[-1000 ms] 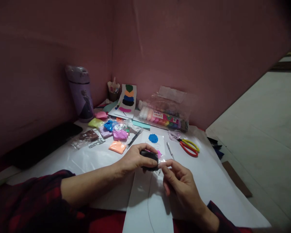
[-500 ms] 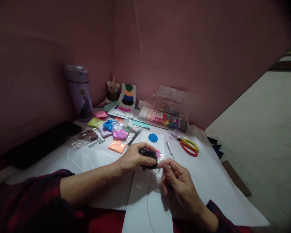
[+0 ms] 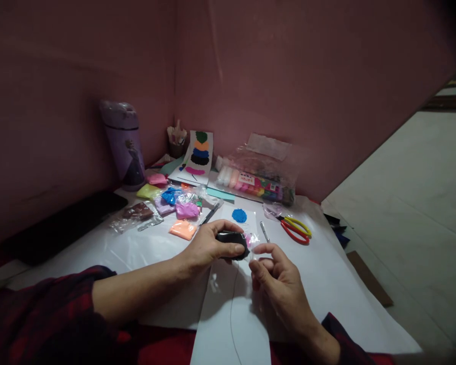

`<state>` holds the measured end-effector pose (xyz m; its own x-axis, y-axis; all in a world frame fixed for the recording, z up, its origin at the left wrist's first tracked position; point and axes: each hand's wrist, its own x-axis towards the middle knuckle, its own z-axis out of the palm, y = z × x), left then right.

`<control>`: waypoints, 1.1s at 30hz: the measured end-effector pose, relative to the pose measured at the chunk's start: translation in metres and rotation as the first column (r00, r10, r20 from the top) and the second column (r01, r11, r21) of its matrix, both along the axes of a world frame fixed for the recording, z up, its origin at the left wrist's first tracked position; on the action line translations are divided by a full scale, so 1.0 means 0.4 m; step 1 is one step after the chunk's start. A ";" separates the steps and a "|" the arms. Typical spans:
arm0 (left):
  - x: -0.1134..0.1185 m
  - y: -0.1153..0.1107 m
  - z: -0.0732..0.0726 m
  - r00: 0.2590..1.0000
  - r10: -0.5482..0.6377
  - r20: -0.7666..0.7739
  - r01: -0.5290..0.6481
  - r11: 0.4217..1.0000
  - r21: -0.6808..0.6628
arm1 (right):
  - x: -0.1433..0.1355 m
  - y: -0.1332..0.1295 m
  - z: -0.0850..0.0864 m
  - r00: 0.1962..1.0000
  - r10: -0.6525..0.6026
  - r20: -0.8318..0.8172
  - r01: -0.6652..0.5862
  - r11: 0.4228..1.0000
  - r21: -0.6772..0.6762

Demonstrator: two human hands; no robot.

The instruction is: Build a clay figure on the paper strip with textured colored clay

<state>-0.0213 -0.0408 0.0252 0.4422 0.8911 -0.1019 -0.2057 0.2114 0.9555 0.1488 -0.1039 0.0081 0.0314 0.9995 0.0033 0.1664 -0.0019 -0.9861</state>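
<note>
My left hand (image 3: pixel 209 243) is closed around a packet of black modelling clay (image 3: pixel 231 244), thumb in front and fingers behind. From the packet's right end sticks out a clear plastic wrapper (image 3: pixel 254 241). My right hand (image 3: pixel 275 274) has its fingers curled at that end, pinching the plastic. Below both hands lies a white paper strip (image 3: pixel 231 324) with a thin curved line drawn on it. Farther up the strip is a round patch of blue clay (image 3: pixel 239 215). A bit of pink clay (image 3: pixel 248 239) shows partly behind the packet.
Left of the strip lie several clay packets (image 3: pixel 183 229) and a pen (image 3: pixel 212 212). Scissors (image 3: pixel 296 230) and a silver pen-like tool (image 3: pixel 265 231) are to the right. Behind stand a sample card (image 3: pixel 201 167), a bag of clay sticks (image 3: pixel 251 182) and a purple bottle (image 3: pixel 124 147).
The black packet has tilted slightly in my left hand. My right index finger and thumb have moved a little apart at its end, and more clear plastic shows there.
</note>
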 end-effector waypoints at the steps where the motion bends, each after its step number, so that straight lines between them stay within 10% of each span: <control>1: 0.000 0.000 -0.003 1.000 -0.003 0.013 0.003 1.000 -0.002 | -0.001 0.000 -0.001 1.000 -0.013 0.001 0.013 1.000 -0.013; 33: 0.012 -0.017 0.020 0.996 0.037 0.075 -0.034 0.999 -0.030 | 0.001 -0.006 0.005 0.999 0.009 0.031 -0.011 0.997 0.079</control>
